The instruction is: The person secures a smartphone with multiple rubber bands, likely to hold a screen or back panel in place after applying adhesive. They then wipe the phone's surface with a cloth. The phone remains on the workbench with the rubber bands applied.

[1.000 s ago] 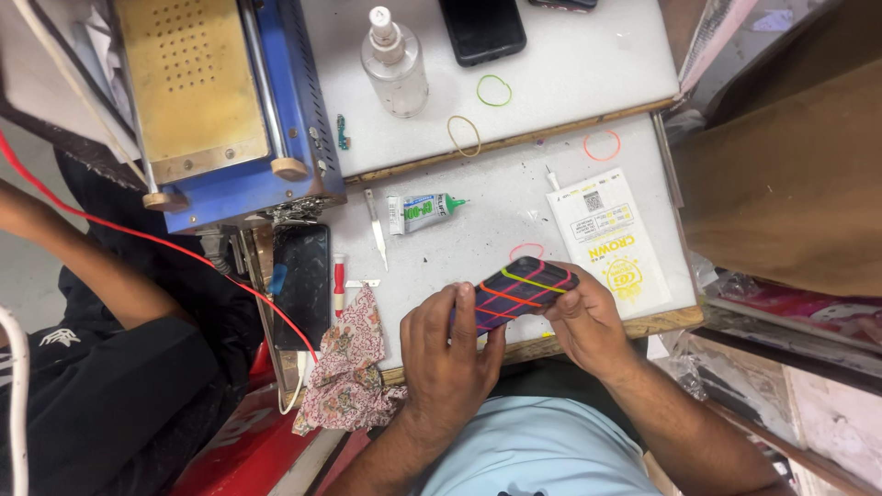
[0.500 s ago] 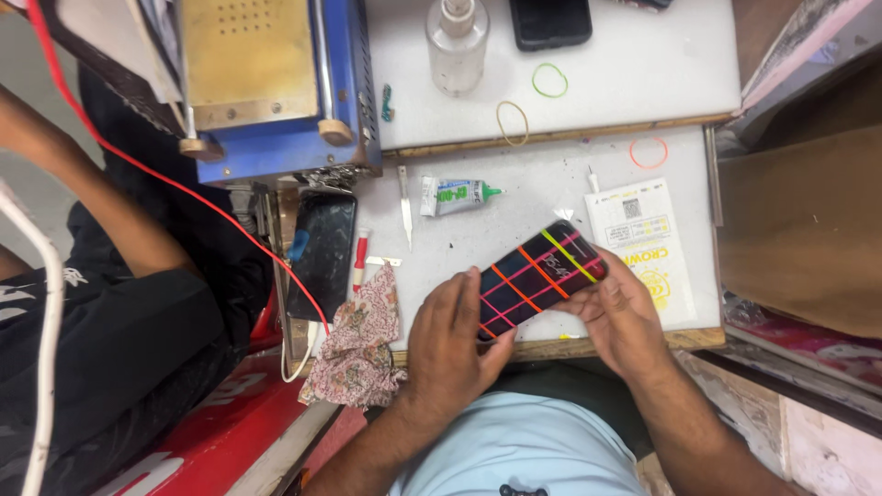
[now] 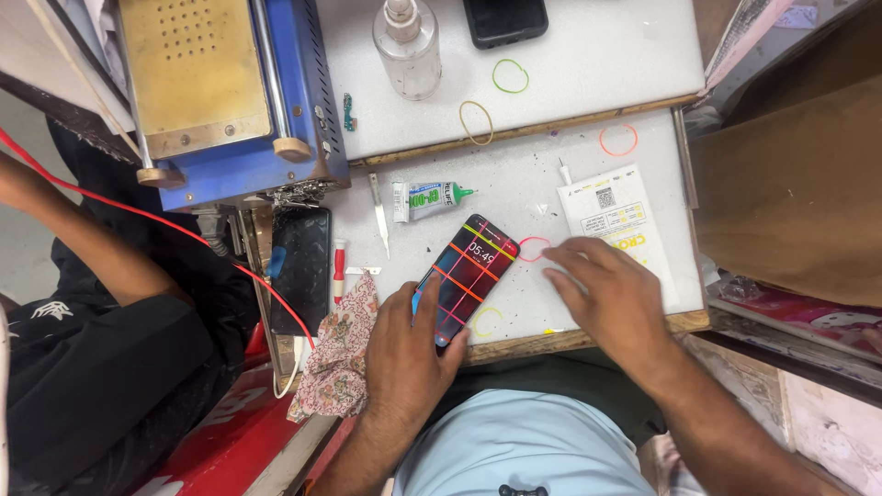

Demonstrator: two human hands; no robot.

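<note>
Cloth (image 3: 335, 358) with a flower print hangs over the near edge of the white worktop (image 3: 588, 73) at the left, below a dark phone (image 3: 300, 266) that lies beside a blue and brass machine (image 3: 220, 92); a red wire (image 3: 165, 225) runs across another person's dark sleeve (image 3: 101, 367) further left. Just right of the cloth, the left hand (image 3: 409, 354) grips the lower end of a phone (image 3: 466, 278) bound with coloured rubber bands, its fingers curled round the edge and the thumb on the lit screen; the phone lies tilted on the worktop, near the front edge. Above it sit a small blade (image 3: 380, 213) and a glue tube (image 3: 427, 197), with a clear bottle (image 3: 407, 48) and another dark phone (image 3: 504, 18) further back. A pink rubber band (image 3: 534, 249) lies just right of the bound phone. The right hand (image 3: 611, 298) is off the phone, fingers spread and loosely bent, holding nothing, its tips reaching towards that pink band, beside a printed paper packet (image 3: 617, 213).
</note>
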